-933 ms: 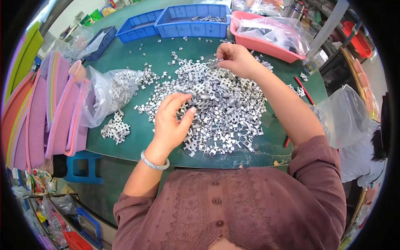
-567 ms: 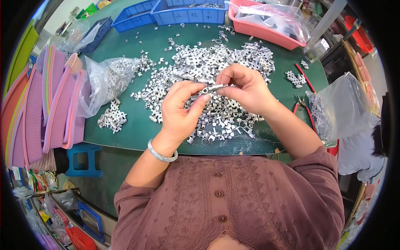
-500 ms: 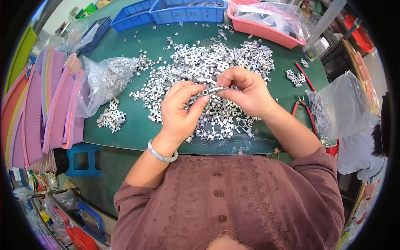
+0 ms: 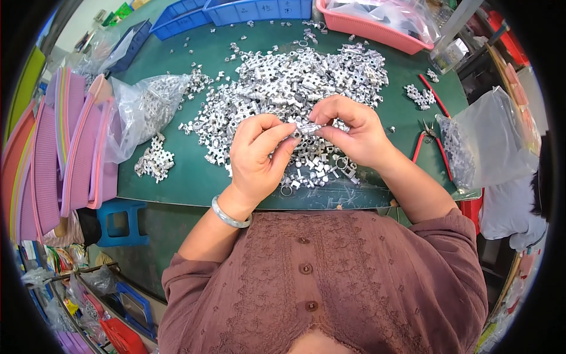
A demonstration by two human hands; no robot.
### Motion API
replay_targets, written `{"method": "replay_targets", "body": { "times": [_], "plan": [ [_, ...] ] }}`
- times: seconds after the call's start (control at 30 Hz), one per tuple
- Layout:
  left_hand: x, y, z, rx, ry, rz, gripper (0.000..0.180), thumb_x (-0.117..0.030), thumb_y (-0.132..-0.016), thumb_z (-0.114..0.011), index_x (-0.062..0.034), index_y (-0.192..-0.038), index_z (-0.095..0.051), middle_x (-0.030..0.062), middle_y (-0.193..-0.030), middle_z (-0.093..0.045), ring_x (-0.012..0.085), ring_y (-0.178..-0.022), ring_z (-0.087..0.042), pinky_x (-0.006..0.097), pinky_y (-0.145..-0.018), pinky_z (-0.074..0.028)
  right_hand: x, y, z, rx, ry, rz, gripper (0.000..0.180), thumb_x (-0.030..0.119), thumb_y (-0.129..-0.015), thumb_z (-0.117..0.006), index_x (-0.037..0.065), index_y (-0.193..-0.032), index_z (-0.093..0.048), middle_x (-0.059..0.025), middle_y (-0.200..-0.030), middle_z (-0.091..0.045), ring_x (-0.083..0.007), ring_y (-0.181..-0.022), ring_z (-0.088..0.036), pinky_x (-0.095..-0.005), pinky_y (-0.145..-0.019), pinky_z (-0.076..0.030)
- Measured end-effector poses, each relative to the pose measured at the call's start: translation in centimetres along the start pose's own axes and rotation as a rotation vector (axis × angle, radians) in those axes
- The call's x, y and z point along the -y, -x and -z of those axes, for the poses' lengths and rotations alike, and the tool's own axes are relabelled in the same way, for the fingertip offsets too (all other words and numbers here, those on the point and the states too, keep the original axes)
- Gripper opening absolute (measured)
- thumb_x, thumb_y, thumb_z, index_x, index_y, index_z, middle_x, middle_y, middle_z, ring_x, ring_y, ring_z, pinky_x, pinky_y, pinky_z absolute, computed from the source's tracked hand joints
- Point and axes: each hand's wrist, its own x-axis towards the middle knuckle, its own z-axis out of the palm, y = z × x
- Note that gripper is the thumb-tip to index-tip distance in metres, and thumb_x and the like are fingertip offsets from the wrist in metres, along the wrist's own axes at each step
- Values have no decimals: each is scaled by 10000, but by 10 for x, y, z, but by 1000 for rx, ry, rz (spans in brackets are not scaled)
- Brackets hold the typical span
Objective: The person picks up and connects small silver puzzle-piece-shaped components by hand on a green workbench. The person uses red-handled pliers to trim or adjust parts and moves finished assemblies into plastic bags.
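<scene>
Metal piece [image 4: 308,128], small and silvery, sits pinched between both hands just above the near edge of the green counter [image 4: 177,177], its long axis running left-right. Left hand [image 4: 256,154] clamps its left end with thumb and forefinger; right hand [image 4: 354,131] grips the right end. Beyond lies the heap of metal parts [image 4: 295,82], then 1 pink tray [image 4: 377,29].

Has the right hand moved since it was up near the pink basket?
Yes. The right hand has drawn back from the pink basket toward the person, meeting the left hand on a small metal part.
</scene>
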Motion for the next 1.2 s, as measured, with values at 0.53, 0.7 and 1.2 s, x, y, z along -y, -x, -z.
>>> {"method": "replay_targets", "body": {
  "times": [0.53, 0.7, 1.2],
  "plan": [
    [-3, 5, 3, 75, 90, 181, 168, -47, -677, -679, -28, -824, -599, 70, -797, -544, 155, -675, -519, 246, -595, -413, 3, 7, -1, 16, -5, -141, 135, -34, -771, -569, -16, -904, -571, -49, -875, -574, -86, -771, -537, -214, -677, -442],
    [-10, -1, 7, 167, 784, 908, 117, -87, -790, -611, 5, -853, -577, -8, -720, -544, 44, -607, -464, 167, -566, -370, 3, 8, -2, -41, -399, -373, 177, 22, -803, -566, -16, -976, -574, -21, -870, -591, -57, -782, -539, -198, -688, -451],
    [-5, 7, 6, 162, 918, 1011, 123, -121, -835, -560, -14, -880, -600, -3, -739, -580, 55, -630, -511, 184, -573, -410, -2, 7, 1, -43, -448, -377, 164, -3, -820, -517, -15, -976, -564, -32, -863, -587, -74, -777, -556, -216, -708, -471]
  ]
}}
